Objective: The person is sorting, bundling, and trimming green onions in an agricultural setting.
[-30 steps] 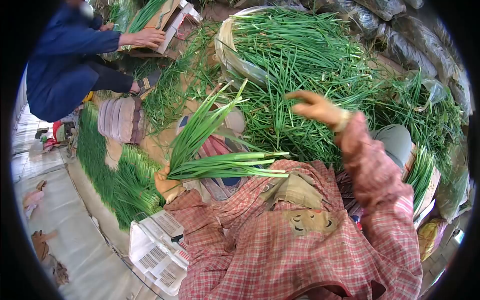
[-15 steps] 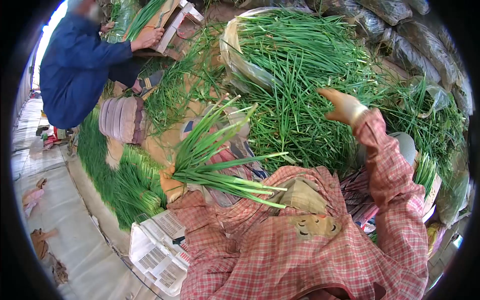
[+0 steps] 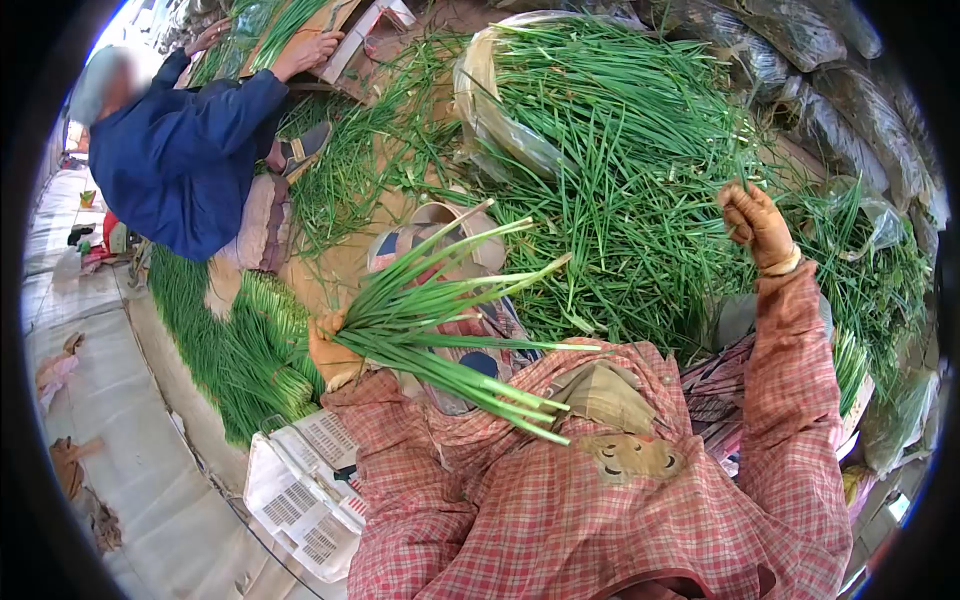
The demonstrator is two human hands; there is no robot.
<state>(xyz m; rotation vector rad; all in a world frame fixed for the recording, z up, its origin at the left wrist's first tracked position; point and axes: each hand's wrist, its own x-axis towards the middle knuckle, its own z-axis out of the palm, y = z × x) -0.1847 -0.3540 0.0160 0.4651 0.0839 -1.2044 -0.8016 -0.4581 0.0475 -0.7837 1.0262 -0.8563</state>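
Note:
My left hand (image 3: 332, 350), in an orange-tan glove, is closed round a loose bunch of garlic chives (image 3: 440, 335). Their pale stalk ends fan out to the right over my lap. Raised at the right, my right hand (image 3: 757, 228) has its fingers curled in; whether a thin leaf is pinched there is too small to tell. Below and left of it spreads a big heap of garlic chives (image 3: 610, 130), partly inside a clear plastic bag (image 3: 478, 95). Neat tied bundles of chives (image 3: 265, 350) lie beyond my left hand.
A co-worker in blue (image 3: 185, 165) squats at upper left, hands at a wooden board (image 3: 325, 25) with chives. A white plastic crate (image 3: 305, 490) stands by my left side. Filled plastic bags (image 3: 770, 35) line the upper right. Loose leaves (image 3: 345, 200) litter the ground.
My right hand has moved right from over the heap, and its outstretched fingers have curled in. The bunch in my left hand has tilted slightly. The co-worker has shifted, the head now more in view.

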